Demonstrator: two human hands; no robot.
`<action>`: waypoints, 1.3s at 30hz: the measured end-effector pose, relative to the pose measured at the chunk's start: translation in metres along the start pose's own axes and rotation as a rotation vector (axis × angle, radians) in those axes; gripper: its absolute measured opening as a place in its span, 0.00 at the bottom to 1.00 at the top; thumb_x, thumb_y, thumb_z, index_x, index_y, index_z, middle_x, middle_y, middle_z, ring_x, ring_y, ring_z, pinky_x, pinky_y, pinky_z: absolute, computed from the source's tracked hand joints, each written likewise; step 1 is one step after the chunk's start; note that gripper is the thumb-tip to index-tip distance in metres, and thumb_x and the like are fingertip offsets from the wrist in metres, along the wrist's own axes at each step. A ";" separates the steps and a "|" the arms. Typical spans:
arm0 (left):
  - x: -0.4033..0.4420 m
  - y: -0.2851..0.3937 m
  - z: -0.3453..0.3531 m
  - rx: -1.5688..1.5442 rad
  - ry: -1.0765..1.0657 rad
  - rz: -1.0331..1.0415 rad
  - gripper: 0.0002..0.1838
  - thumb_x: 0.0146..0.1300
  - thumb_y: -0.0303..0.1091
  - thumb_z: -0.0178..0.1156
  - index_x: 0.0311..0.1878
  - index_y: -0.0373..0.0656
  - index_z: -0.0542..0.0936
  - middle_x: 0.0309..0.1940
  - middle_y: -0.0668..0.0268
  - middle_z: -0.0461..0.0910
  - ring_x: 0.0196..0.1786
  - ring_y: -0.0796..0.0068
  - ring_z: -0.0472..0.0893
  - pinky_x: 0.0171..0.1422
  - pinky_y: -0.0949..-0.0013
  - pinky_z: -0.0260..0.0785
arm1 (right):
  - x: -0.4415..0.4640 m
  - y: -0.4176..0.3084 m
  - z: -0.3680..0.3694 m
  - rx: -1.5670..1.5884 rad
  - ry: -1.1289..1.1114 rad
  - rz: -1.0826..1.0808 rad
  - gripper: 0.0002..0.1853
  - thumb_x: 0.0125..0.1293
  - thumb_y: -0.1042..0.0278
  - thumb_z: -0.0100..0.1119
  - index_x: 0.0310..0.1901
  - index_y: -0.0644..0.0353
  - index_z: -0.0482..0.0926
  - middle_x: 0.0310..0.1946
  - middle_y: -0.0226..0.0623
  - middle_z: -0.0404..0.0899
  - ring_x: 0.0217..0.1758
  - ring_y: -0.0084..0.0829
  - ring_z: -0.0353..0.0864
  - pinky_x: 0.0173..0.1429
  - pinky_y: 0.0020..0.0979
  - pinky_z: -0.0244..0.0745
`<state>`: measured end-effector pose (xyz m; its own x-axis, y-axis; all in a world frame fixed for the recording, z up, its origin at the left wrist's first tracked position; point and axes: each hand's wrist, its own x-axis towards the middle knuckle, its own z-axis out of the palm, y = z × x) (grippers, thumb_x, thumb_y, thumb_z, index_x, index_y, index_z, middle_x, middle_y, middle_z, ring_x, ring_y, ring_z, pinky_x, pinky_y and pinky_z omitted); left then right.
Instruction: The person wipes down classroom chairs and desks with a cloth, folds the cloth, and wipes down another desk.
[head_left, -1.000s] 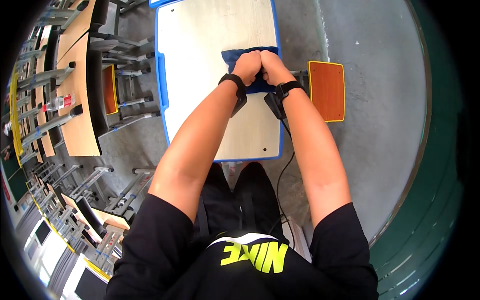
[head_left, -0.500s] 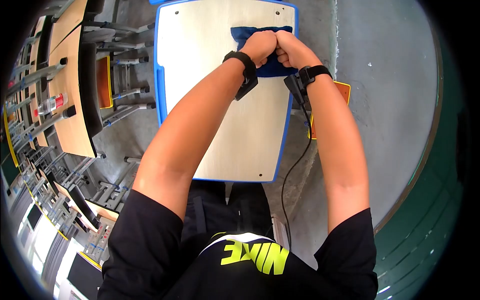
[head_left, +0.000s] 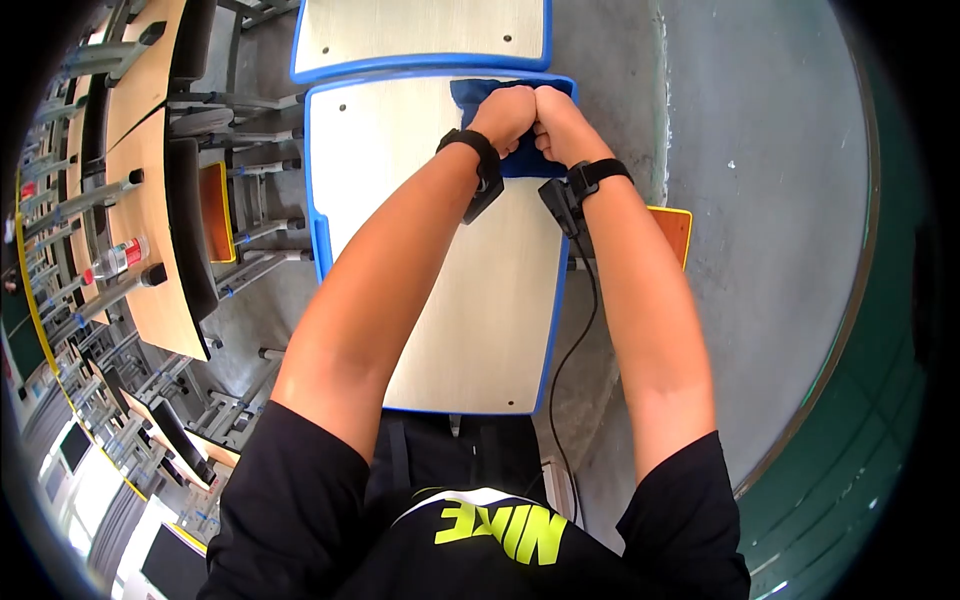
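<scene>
A dark blue cloth [head_left: 515, 162] lies at the far right corner of a pale wood desktop [head_left: 460, 300] with a blue rim. My left hand [head_left: 504, 115] is closed in a fist on the cloth, knuckles up. Beside it, touching at the knuckles, my right hand [head_left: 560, 125] is also curled shut on the cloth. The fingertips of both hands are mostly hidden underneath. Each wrist wears a black strap with a small device; a black cable [head_left: 570, 350] runs down from the right one.
Another blue-rimmed desk [head_left: 420, 30] stands just beyond this one. To the left are desks [head_left: 150, 230] with metal legs and a plastic bottle [head_left: 120, 258]. An orange seat [head_left: 672, 235] shows past the desk's right side. A green board [head_left: 850, 470] curves along the far right.
Both fists have moved away from me with the cloth, which now reaches the desk's far edge and covers the far right screw. The view has tilted up, showing the second desk.
</scene>
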<state>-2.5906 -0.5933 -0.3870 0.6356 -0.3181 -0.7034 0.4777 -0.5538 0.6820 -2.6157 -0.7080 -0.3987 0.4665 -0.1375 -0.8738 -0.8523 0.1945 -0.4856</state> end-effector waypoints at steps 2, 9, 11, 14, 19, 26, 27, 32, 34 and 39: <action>0.008 0.003 -0.001 0.002 0.003 -0.007 0.20 0.71 0.36 0.43 0.31 0.30 0.78 0.23 0.50 0.78 0.23 0.57 0.80 0.27 0.52 0.71 | 0.008 0.000 0.002 0.047 0.035 -0.005 0.19 0.71 0.49 0.56 0.25 0.51 0.69 0.17 0.30 0.65 0.15 0.28 0.61 0.21 0.35 0.52; 0.069 -0.043 0.000 0.559 0.144 0.597 0.05 0.61 0.24 0.57 0.31 0.32 0.80 0.25 0.49 0.81 0.25 0.50 0.82 0.29 0.54 0.76 | 0.013 -0.011 0.010 0.077 0.101 0.006 0.17 0.64 0.55 0.50 0.19 0.44 0.61 0.14 0.25 0.58 0.12 0.27 0.55 0.18 0.33 0.45; 0.061 -0.039 0.004 0.787 0.259 0.735 0.03 0.52 0.19 0.62 0.30 0.35 0.81 0.31 0.48 0.84 0.35 0.44 0.85 0.38 0.52 0.79 | 0.033 -0.002 -0.001 0.080 0.068 0.025 0.18 0.67 0.52 0.56 0.22 0.49 0.68 0.16 0.30 0.63 0.14 0.30 0.60 0.18 0.36 0.49; 0.047 -0.026 0.016 0.639 0.349 0.510 0.11 0.67 0.30 0.55 0.33 0.35 0.84 0.36 0.46 0.86 0.42 0.42 0.86 0.44 0.48 0.80 | 0.030 -0.001 -0.004 0.085 0.008 -0.006 0.20 0.69 0.50 0.56 0.21 0.47 0.65 0.14 0.28 0.62 0.12 0.28 0.59 0.17 0.33 0.48; 0.012 -0.021 0.026 0.167 0.435 0.247 0.29 0.80 0.45 0.42 0.38 0.30 0.86 0.41 0.38 0.86 0.49 0.35 0.85 0.55 0.45 0.78 | 0.021 0.011 -0.001 0.014 0.066 -0.102 0.27 0.72 0.40 0.60 0.20 0.47 0.68 0.12 0.25 0.64 0.08 0.25 0.58 0.14 0.32 0.47; -0.029 -0.024 0.021 -0.041 0.387 0.108 0.32 0.79 0.49 0.41 0.42 0.30 0.86 0.43 0.35 0.85 0.51 0.33 0.84 0.60 0.43 0.77 | 0.003 0.024 0.009 -0.016 0.164 -0.260 0.24 0.72 0.46 0.64 0.21 0.50 0.74 0.11 0.23 0.66 0.07 0.22 0.57 0.14 0.31 0.44; -0.033 -0.031 0.024 -0.055 0.380 0.108 0.31 0.79 0.49 0.41 0.41 0.30 0.86 0.43 0.35 0.85 0.50 0.33 0.85 0.59 0.43 0.77 | 0.003 0.028 0.008 -0.038 0.145 -0.260 0.24 0.73 0.46 0.63 0.21 0.48 0.74 0.11 0.22 0.66 0.07 0.22 0.55 0.14 0.30 0.43; -0.060 -0.063 0.023 -0.055 0.464 0.208 0.30 0.78 0.47 0.44 0.32 0.30 0.85 0.35 0.37 0.85 0.43 0.32 0.85 0.53 0.42 0.79 | -0.011 0.045 0.026 -0.105 0.125 -0.210 0.26 0.75 0.46 0.60 0.18 0.44 0.70 0.09 0.20 0.61 0.07 0.22 0.51 0.15 0.30 0.40; -0.075 -0.078 0.015 -0.062 0.440 0.161 0.29 0.78 0.45 0.45 0.32 0.30 0.84 0.35 0.37 0.85 0.43 0.33 0.85 0.52 0.42 0.80 | -0.020 0.055 0.038 -0.117 0.097 -0.151 0.27 0.76 0.45 0.59 0.17 0.42 0.68 0.09 0.19 0.59 0.07 0.22 0.49 0.15 0.30 0.39; -0.084 -0.146 -0.029 0.043 0.480 0.199 0.29 0.79 0.47 0.43 0.36 0.30 0.84 0.39 0.33 0.84 0.48 0.29 0.83 0.55 0.39 0.77 | -0.046 0.085 0.109 -0.179 0.007 -0.063 0.30 0.75 0.39 0.56 0.17 0.43 0.64 0.10 0.19 0.56 0.08 0.21 0.50 0.14 0.30 0.41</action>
<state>-2.6963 -0.4636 -0.4215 0.9228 -0.0375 -0.3833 0.3005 -0.5525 0.7775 -2.6836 -0.5792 -0.4021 0.5191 -0.1504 -0.8414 -0.8503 0.0098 -0.5263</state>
